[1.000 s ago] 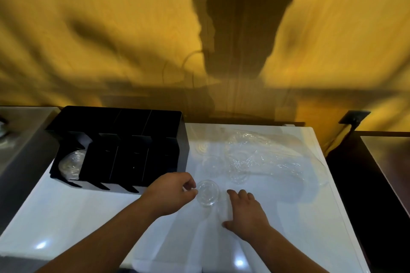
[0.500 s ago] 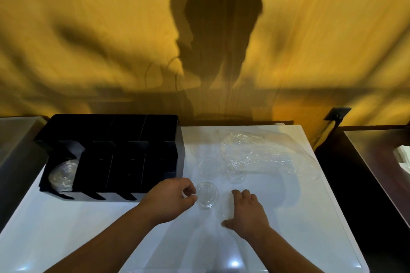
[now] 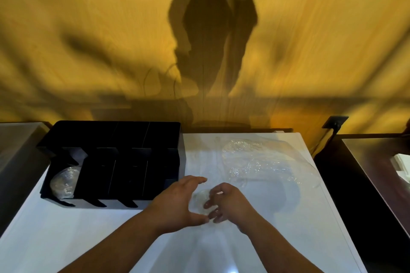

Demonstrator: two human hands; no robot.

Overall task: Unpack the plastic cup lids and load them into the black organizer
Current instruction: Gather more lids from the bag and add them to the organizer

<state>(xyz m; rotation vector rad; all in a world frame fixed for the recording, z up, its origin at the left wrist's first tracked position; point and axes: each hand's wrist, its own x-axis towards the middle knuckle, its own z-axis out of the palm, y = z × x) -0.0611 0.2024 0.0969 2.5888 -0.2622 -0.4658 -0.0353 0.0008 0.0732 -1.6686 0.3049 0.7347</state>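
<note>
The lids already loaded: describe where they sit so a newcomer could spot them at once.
Find the black organizer at the table's far left. Look in its leftmost slot: a clear stack of lids lies there. The other slots look dark and empty.

White table (image 3: 66, 239), glossy, catching glare near the front edge. At the back-left corner, black organizer (image 3: 115, 162) sitting flat, clear lids (image 3: 64, 184) stacked in its leftmost slot. Toward the back-right corner, crumpled clear plastic wrapper (image 3: 261, 162) spread on the surface. Near the middle, one clear lid (image 3: 200, 199) lying just right of the organizer.
</note>
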